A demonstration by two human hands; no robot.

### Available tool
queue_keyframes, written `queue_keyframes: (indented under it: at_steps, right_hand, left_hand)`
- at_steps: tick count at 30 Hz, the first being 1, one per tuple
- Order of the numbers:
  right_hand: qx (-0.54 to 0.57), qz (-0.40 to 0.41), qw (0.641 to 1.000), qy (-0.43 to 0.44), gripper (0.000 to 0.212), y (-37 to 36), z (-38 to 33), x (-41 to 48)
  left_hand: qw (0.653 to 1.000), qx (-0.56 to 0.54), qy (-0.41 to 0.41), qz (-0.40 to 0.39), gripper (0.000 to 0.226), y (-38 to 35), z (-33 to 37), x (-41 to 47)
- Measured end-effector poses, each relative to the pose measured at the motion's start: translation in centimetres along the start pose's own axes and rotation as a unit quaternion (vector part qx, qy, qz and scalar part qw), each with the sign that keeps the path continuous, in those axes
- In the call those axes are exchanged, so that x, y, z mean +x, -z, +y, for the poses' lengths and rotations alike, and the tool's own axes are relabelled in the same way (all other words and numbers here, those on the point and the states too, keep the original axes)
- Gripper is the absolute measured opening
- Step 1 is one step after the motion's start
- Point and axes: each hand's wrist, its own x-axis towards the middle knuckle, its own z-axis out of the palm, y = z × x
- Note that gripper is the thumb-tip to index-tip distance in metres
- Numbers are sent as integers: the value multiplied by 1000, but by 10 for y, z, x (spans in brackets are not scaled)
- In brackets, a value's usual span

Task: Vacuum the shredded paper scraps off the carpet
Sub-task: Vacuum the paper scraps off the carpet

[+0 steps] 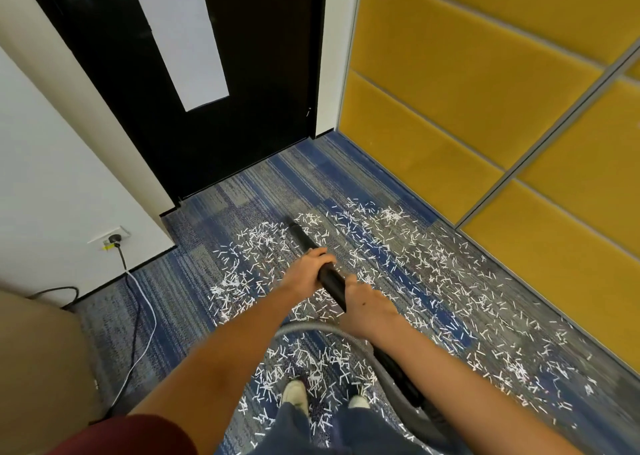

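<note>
White shredded paper scraps (398,260) lie thick across the blue-grey carpet (249,184), from near the door to my feet and out to the right. A black vacuum wand (333,281) slants forward, its open tip (291,224) down among the scraps near the door. My left hand (306,269) grips the wand further up toward the tip. My right hand (369,310) grips it lower, close to where the grey ribbed hose (311,330) joins. The hose loops back toward my legs.
A black door (214,108) stands ahead, with a white wall (52,177) on the left and yellow padded panels (485,108) on the right. A wall socket (112,238) holds a plug, and black and white cords (145,316) trail over the carpet on the left. My shoes (294,394) stand among scraps.
</note>
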Motion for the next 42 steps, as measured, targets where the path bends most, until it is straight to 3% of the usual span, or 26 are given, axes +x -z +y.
queue_keyframes:
  at_steps: [9, 34, 42]
  right_hand:
    - [4, -6, 1000, 2, 49, 4, 42, -10]
    - [-22, -36, 993, 109, 48, -1, 14, -9]
    - [-37, -55, 989, 130, 56, -3, 13, -15]
  left_hand:
    - [999, 2, 33, -1, 51, -23, 36, 4]
    - [993, 14, 115, 24, 49, -3, 3, -40]
    - [989, 24, 138, 47, 42, -4, 6, -56]
